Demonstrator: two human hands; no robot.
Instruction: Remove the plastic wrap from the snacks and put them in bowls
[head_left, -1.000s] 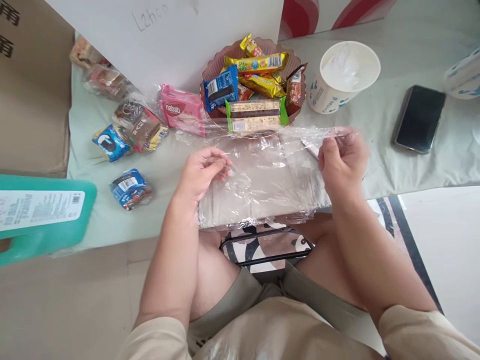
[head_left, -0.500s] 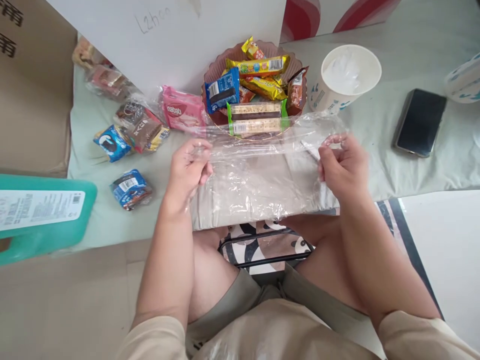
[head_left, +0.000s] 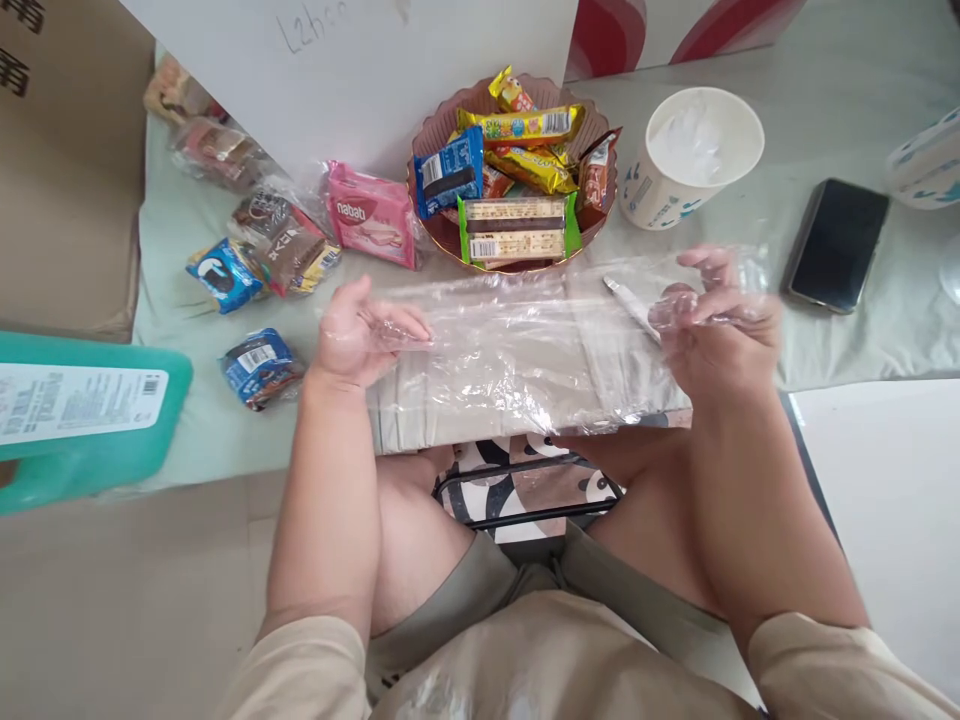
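Note:
A clear plastic bag (head_left: 510,365) is stretched crosswise between my two hands, over the near edge of the table. My left hand (head_left: 367,330) has the bag's left end on its fingers; the fingers are extended beneath the film and the thumb points up. At the other end, my right hand (head_left: 724,325) has its fingers bent with film wrapped round them. A slim pale tool with a pointed tip (head_left: 630,305) lies beside my right hand, partly hidden by it. Just beyond the bag stands a scalloped pinkish bowl (head_left: 442,235) of wrapped snacks.
Left of the bowl lie a pink wafer pack (head_left: 373,220), filled clear bags of snacks (head_left: 281,240) and a blue-wrapped bundle (head_left: 261,368). A paper cup (head_left: 667,190) and a phone (head_left: 840,245) are on the right. A green container (head_left: 172,420) stands at far left.
My hands have moved farther apart, and the bag has come down and nearer to me. The left fingers have straightened; the right hand has shifted right with film round its fingers.

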